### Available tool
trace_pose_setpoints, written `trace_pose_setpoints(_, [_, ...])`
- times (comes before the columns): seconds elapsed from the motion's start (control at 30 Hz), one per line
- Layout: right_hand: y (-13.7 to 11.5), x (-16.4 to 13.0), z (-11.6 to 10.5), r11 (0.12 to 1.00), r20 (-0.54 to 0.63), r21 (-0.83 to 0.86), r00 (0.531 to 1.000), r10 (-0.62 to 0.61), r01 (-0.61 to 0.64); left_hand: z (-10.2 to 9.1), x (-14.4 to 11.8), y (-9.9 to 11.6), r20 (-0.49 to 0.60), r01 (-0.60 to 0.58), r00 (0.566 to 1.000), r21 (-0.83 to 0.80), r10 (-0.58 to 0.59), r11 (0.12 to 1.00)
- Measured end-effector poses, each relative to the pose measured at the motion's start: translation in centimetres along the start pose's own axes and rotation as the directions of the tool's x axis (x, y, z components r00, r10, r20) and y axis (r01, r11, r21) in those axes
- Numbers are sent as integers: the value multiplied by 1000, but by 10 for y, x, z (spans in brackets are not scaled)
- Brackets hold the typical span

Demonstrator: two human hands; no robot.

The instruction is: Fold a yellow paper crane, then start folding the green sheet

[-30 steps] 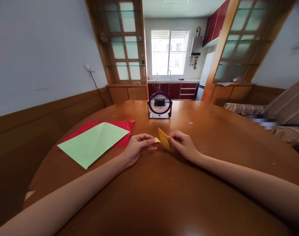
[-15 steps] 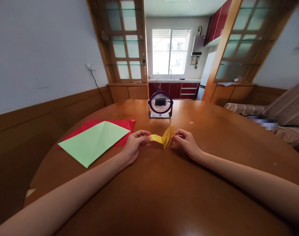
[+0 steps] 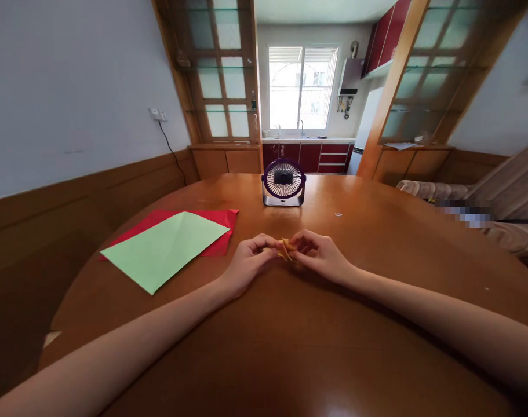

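Wooden table (image 3: 290, 347) | yellow folded paper (image 3: 286, 249) is being pinched between left hand (image 3: 246, 263) and right hand (image 3: 320, 255), fingertips closed on it, mostly hidden | green sheet (image 3: 168, 246) lying left.

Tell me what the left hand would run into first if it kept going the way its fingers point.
The left hand points right, at the folded yellow paper it already pinches; just beyond that are the right hand's fingers, which seem to touch the same paper.
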State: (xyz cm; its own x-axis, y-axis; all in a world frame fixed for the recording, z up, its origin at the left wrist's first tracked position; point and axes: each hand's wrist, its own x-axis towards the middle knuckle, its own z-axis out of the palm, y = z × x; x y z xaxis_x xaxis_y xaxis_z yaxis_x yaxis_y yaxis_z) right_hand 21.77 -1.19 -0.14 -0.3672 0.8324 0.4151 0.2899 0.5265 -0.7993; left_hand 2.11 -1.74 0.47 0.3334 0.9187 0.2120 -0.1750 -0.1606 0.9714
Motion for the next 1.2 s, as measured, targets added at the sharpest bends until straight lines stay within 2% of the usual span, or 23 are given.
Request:
trace_pose_setpoints(0.07, [-2, -1, 0, 999, -21, -35, 1000, 10, -11, 1, -1, -1, -31, 24, 999, 1, -24, 1000])
trace_pose_setpoints(0.2, [3, 1, 1, 997, -136, -1, 988, 77, -77, 4, 0, -1, -144, 127, 979, -139, -147, 982])
trace_pose_setpoints(0.33, [7, 6, 0, 970, -195, 199, 965, 178, -139, 2, 2, -1, -213, 131, 961, -203, -174, 970])
trace_pose_setpoints(0.5, [4, 9, 2, 860, -140, 463, 941, 308, -213, -1, 3, -2, -244, 117, 956, -187, -162, 975])
trace_pose_setpoints(0.6, [3, 8, 3, 811, -140, 547, 933, 332, -207, -2, 6, -3, -284, 110, 943, -224, -173, 968])
trace_pose_setpoints(0.67, [1, 7, 3, 810, -119, 546, 937, 330, -216, -2, 7, -4, -289, 123, 937, -256, -198, 959])
trace_pose_setpoints(0.77, [-2, 3, 6, 858, -97, 471, 954, 283, -207, 1, 7, -4, -287, 149, 930, -276, -230, 949])
trace_pose_setpoints(0.87, [-3, -1, 9, 919, -138, 369, 969, 204, -141, 6, 4, -4, -295, 170, 922, -276, -252, 946])
trace_pose_setpoints(0.93, [-3, -3, 12, 940, -170, 326, 972, 163, -101, 8, 2, -5, -251, 188, 933, -273, -259, 943])
trace_pose_setpoints(1.07, [-5, -5, 16, 940, -160, 330, 976, 150, -90, 10, -1, -9, -142, 181, 965, -255, -222, 950])
trace_pose_setpoints(1.2, [-5, -4, 17, 910, -122, 399, 977, 175, -113, 11, 0, -11, -174, 157, 964, -243, -202, 957])
